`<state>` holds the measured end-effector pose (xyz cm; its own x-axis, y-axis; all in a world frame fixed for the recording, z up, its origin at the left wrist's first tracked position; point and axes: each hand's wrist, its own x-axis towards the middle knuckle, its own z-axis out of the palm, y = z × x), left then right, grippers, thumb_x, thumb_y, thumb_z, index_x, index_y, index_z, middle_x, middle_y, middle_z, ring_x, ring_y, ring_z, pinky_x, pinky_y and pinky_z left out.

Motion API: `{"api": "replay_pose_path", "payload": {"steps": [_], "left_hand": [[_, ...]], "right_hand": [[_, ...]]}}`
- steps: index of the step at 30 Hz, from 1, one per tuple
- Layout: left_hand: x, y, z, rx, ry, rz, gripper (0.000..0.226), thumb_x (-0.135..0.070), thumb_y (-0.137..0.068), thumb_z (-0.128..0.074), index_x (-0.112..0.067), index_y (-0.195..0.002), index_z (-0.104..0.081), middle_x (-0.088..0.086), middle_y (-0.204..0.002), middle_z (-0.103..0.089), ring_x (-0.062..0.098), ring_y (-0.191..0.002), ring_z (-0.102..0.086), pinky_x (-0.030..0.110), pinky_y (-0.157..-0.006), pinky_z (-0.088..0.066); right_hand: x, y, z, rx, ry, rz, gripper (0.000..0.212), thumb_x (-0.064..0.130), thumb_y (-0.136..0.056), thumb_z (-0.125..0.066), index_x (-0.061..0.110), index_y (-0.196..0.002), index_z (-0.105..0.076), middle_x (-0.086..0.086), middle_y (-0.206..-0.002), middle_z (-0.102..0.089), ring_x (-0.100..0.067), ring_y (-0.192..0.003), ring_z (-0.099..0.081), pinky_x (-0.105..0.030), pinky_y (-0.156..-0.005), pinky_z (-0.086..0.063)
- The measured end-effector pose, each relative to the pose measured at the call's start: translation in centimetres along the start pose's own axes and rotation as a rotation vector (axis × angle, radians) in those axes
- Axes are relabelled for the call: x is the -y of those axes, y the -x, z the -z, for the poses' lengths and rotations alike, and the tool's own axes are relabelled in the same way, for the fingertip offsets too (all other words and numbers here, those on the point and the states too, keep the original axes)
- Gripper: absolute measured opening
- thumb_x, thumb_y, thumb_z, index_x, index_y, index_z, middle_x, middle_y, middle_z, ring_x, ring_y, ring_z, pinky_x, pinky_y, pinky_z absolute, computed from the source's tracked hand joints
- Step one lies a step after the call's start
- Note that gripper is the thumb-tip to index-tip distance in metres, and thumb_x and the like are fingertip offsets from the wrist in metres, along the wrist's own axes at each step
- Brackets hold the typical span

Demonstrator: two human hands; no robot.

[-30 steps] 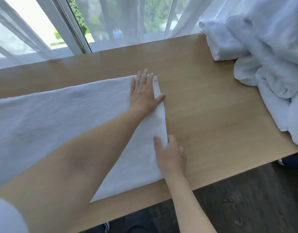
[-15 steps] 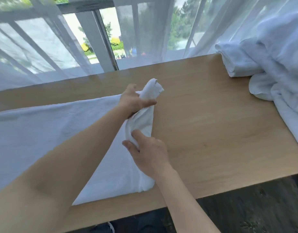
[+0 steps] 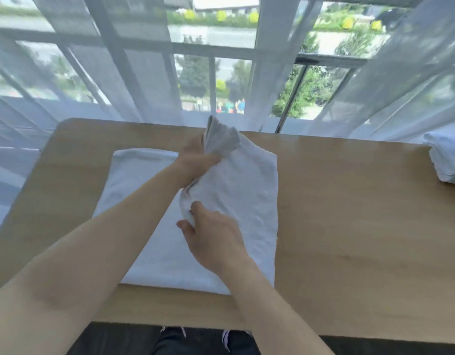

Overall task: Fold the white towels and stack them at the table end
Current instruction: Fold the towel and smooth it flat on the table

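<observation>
Wooden table (image 3: 349,226), white towel (image 3: 247,190) lengthwise left-right, both hands gripping its raised edge

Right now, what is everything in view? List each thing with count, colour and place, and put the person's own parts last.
towel being folded: one, white, centre of table, right end lifted over the rest
folded towel: one visible, white, right table end, cut off by the frame
table: one, light wood, across the view
curtains: sheer white, behind the table, over the window
shoes: dark with white laces, on the floor below the near table edge
left hand: grip on the towel's far corner
right hand: grip on the towel's near corner
</observation>
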<state>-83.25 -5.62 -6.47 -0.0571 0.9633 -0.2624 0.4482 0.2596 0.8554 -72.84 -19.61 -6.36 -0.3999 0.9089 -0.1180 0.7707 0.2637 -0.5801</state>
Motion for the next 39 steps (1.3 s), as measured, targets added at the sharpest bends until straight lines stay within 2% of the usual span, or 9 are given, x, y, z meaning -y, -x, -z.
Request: {"api": "replay_pose_path", "payload": {"steps": [4, 11, 16, 19, 22, 26, 29, 34, 39], "left_hand": [[3.8, 0.6, 7.3, 0.03, 0.187, 0.007, 0.017, -0.018, -0.086, -0.076, -0.029, -0.09, -0.064, -0.017, -0.073, -0.071, -0.012, -0.067, -0.065, 0.006, -0.052, -0.045], [11.3, -1.5, 18.0, 0.126, 0.585, 0.233, 0.031, -0.016, -0.084, -0.081, -0.011, -0.112, -0.07, 0.007, -0.105, -0.077, 0.024, -0.093, -0.076, 0.03, -0.066, -0.06], [18.6, -3.2, 20.0, 0.112, 0.542, 0.385, 0.016, -0.014, -0.091, -0.073, -0.013, -0.107, -0.073, 0.014, -0.115, -0.074, 0.028, -0.094, -0.075, 0.042, -0.073, -0.062], [20.4, -3.7, 19.5, -0.069, 0.484, 0.48, 0.035, -0.042, -0.098, -0.062, -0.01, -0.11, -0.07, 0.018, -0.124, -0.068, 0.032, -0.104, -0.069, 0.052, -0.098, -0.054], [20.8, -2.8, 19.3, 0.045, 0.507, 0.345, 0.066, -0.069, -0.071, -0.077, -0.021, -0.115, -0.071, 0.007, -0.115, -0.074, 0.028, -0.105, -0.072, 0.045, -0.091, -0.058], [21.6, -2.7, 18.5, 0.011, 0.35, 0.231, 0.049, -0.028, -0.078, -0.088, -0.015, -0.12, -0.066, 0.004, -0.114, -0.073, 0.024, -0.103, -0.072, 0.037, -0.084, -0.06], [21.6, -3.3, 18.4, -0.111, 0.283, 0.305, 0.023, -0.029, -0.092, -0.073, -0.012, -0.107, -0.069, 0.003, -0.104, -0.072, 0.025, -0.096, -0.07, 0.036, -0.081, -0.058], [22.6, 0.0, 19.2, -0.095, 0.276, 0.385, 0.036, -0.038, -0.088, -0.076, -0.009, -0.109, -0.069, 0.003, -0.104, -0.073, 0.023, -0.093, -0.072, 0.037, -0.08, -0.06], [24.0, 6.8, 19.1, -0.073, 0.178, 0.435, 0.049, -0.043, -0.076, -0.086, -0.018, -0.11, -0.062, -0.004, -0.103, -0.07, 0.013, -0.091, -0.069, 0.028, -0.073, -0.056]], "right_hand": [[6.2, -2.7, -3.0, 0.073, 0.005, -0.021, 0.029, 0.046, -0.103, -0.041, 0.017, -0.107, -0.04, -0.004, -0.091, -0.063, -0.03, -0.087, -0.057, -0.038, -0.068, -0.032], [15.4, -8.4, -10.0, 0.093, 0.121, -0.1, 0.023, 0.027, -0.099, -0.056, 0.017, -0.1, -0.035, 0.0, -0.084, -0.053, -0.022, -0.069, -0.043, -0.032, -0.049, -0.015], [16.8, -11.3, -15.5, 0.308, 0.031, -0.295, 0.035, 0.021, -0.095, -0.062, 0.009, -0.121, -0.04, -0.011, -0.113, -0.061, -0.031, -0.105, -0.061, -0.031, -0.063, -0.034], [16.3, -11.2, -17.6, 0.363, -0.066, -0.39, 0.037, 0.032, -0.099, -0.055, 0.011, -0.124, -0.039, -0.012, -0.121, -0.057, -0.033, -0.112, -0.057, -0.036, -0.076, -0.038], [15.5, -10.3, -18.6, 0.338, -0.221, -0.376, 0.037, 0.044, -0.099, -0.048, 0.015, -0.12, -0.041, -0.009, -0.109, -0.06, -0.031, -0.099, -0.059, -0.039, -0.078, -0.048], [13.7, -9.7, -18.3, 0.319, -0.497, -0.463, 0.037, 0.049, -0.096, -0.05, 0.02, -0.119, -0.055, -0.007, -0.097, -0.069, -0.029, -0.09, -0.067, -0.047, -0.084, -0.056], [12.2, -9.0, -18.0, 0.23, -0.755, -0.521, 0.013, 0.029, -0.097, -0.055, 0.024, -0.104, -0.065, -0.005, -0.083, -0.072, -0.019, -0.07, -0.07, -0.043, -0.073, -0.062], [10.0, -7.0, -18.1, 0.035, -0.382, -0.294, 0.015, 0.026, -0.098, -0.054, 0.03, -0.104, -0.067, 0.016, -0.074, -0.061, 0.001, -0.074, -0.058, -0.011, -0.067, -0.043], [11.0, -5.9, -19.4, 0.23, -0.134, 0.037, 0.038, 0.029, -0.099, -0.054, 0.023, -0.136, -0.059, 0.006, -0.098, -0.053, -0.013, -0.093, -0.048, -0.025, -0.087, -0.041]]}}
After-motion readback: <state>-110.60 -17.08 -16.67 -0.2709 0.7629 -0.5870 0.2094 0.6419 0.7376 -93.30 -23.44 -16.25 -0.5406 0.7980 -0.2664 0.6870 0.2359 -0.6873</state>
